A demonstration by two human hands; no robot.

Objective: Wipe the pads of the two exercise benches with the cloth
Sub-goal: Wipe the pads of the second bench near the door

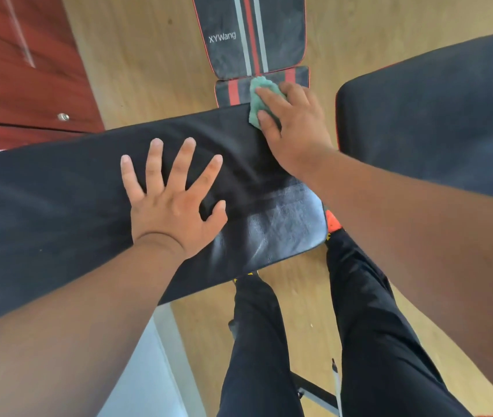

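A long black bench pad (59, 200) runs across the middle of the view. My left hand (173, 200) lies flat on it with fingers spread. My right hand (296, 127) presses a green cloth (258, 99) against the pad's far edge, fingers over the cloth. A second black pad (437, 124) sits to the right. Farther off lies a striped bench (239, 37) marked XYWang, with its small seat pad (233, 91) partly behind the cloth.
Wooden floor (149, 64) surrounds the benches. A red-brown door or cabinet (23, 70) stands at the upper left. My legs in black trousers (368, 326) stand below the pad, beside a metal frame bar (314, 389).
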